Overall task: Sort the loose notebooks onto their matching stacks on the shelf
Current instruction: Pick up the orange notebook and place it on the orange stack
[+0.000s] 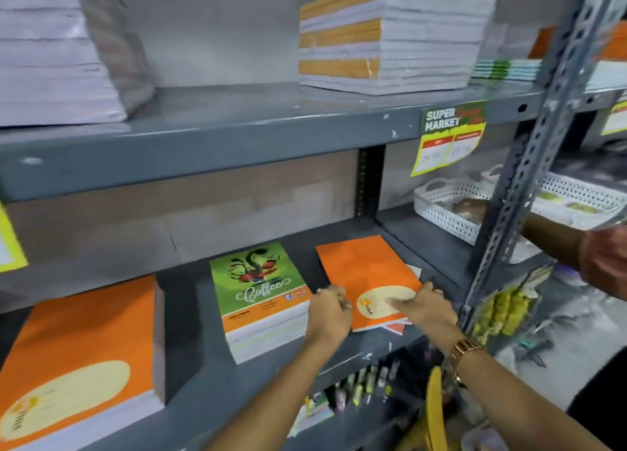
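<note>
A few loose orange notebooks (364, 271) lie fanned on the grey middle shelf (190, 332), at its right end. My right hand (425, 306) rests flat on the cream label of the top one, fingers spread. My left hand (327, 315) is at that notebook's left edge, fingers curled; whether it grips the edge is unclear. Left of them stands a stack topped by a green "Coffee" notebook (261, 277). Further left sits a tall stack of orange notebooks (84, 355) with the same cream label.
The upper shelf (237, 128) carries a white-and-orange stack (390, 40) and a wrapped white stack (51, 50). A perforated steel post (529, 165) stands at right. White baskets (448, 206) sit behind it, where another person's arm (576, 243) reaches in. Pens hang below.
</note>
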